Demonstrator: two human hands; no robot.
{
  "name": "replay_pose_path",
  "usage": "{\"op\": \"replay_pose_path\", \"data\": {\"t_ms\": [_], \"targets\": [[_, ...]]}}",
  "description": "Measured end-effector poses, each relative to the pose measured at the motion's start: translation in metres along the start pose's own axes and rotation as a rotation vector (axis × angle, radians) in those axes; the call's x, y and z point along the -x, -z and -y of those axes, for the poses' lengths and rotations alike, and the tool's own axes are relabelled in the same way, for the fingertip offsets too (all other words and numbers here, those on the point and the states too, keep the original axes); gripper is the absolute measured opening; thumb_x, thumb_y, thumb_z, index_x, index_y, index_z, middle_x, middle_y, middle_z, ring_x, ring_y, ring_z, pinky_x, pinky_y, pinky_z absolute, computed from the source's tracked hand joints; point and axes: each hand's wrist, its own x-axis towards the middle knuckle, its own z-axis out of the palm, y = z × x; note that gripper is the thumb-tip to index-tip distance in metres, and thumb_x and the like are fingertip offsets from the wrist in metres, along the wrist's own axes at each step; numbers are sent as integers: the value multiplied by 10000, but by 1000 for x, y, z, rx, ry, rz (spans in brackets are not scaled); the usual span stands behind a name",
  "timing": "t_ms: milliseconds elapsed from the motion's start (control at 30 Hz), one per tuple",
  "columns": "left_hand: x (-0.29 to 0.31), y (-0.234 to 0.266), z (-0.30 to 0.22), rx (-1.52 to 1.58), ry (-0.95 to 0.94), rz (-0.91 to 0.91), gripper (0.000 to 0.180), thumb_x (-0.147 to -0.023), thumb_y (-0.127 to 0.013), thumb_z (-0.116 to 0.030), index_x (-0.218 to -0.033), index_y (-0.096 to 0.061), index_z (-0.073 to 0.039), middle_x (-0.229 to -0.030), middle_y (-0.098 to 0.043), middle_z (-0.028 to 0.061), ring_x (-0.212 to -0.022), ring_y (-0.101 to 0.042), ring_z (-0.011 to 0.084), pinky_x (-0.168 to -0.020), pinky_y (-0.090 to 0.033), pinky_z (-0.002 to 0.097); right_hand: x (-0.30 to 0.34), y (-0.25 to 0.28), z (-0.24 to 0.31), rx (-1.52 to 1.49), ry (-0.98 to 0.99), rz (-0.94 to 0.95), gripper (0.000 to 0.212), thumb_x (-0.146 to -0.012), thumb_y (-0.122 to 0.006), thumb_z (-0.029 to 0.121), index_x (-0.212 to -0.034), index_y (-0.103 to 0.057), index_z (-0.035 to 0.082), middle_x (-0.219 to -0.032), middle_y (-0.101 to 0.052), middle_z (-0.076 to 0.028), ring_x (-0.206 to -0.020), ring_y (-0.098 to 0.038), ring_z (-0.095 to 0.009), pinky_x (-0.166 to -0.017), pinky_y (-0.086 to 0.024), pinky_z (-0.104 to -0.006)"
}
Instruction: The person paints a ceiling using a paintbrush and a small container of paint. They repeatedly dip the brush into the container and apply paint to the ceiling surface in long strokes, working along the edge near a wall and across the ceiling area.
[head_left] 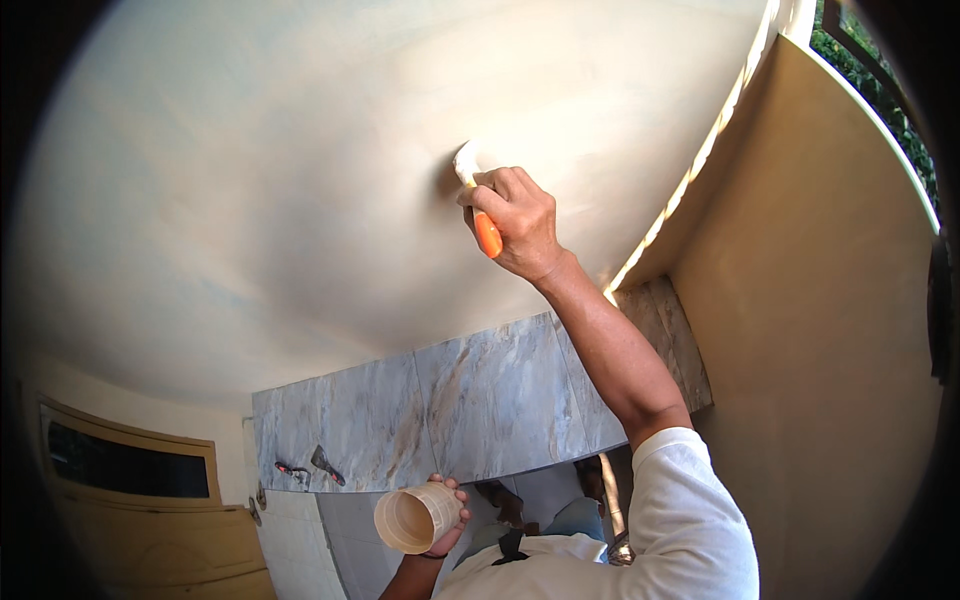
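My right hand (522, 220) is closed around a paintbrush (488, 236) with an orange handle. The brush's whitish bristles point up and touch, or nearly touch, the large pale wall (300, 170). Low in the picture, my left hand (455, 508) grips a beige, translucent plastic cup (405, 522) from its right side. The cup is tilted so that its mouth shows; I cannot tell how much paint is in it. Behind the cup runs a grey marbled tile ledge (490, 400). A scraper (326, 464) with a dark blade lies on its left part.
Beside the scraper lies a small red-and-black tool (291, 470). A tan wall (820, 250) rises on the right, below an opening with green leaves (870, 80). At lower left are a wood-framed dark window (130, 462) and a yellowish door (180, 550).
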Motion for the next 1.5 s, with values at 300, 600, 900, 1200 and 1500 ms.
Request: {"op": "replay_pose_path", "data": {"t_ms": [300, 600, 900, 1200, 1500], "targets": [[-18, -8, -3, 4, -22, 67, 475, -978, -663, -422, -1356, -581, -146, -1355, -575, 96, -1280, -552, 326, -992, -501, 527, -52, 137, -145, -635, -715, -392, 142, -802, -788, -24, -918, -705, -28, -862, -700, -96, -734, -676, -186, -694, -570, -330], [-23, -12, 1, 27, -31, 68, 470, -984, -652, -395, -1381, -582, -152, -1350, -578, 101, -1279, -557, 324, -999, -510, 525, -45, 123, -150, 189, -352, -640, 90, -860, -819, 40, -902, -753, 84, -942, -730, -47, -919, -710, -177, -809, -558, -314], [-30, -16, -5, -32, -34, 95, 466, -995, -636, -383, -1397, -583, -153, -1362, -575, 94, -1288, -551, 325, -1007, -506, 520, -33, 12, -8, -83, -25, -212, 204, -763, -807, -58, -897, -723, 73, -972, -738, -107, -872, -715, -245, -728, -572, -336], [-28, -12, -6, -28, -71, 121, 480, -987, -647, -400, -1391, -584, -150, -1366, -577, 97, -1287, -548, 324, -1005, -501, 521, -42, 82, -104, -359, -392, -403, 90, -888, -753, -17, -963, -724, 24, -1069, -755, -95, -983, -714, -174, -891, -586, -339], [-16, -8, -1, 34, -86, 96, 467, -990, -644, -378, -1391, -582, -147, -1364, -585, 102, -1262, -566, 330, -1000, -500, 523, -15, 115, -150, 227, -281, -654, 141, -859, -771, -59, -942, -740, 51, -981, -736, -82, -925, -702, -207, -836, -567, -339]]}}
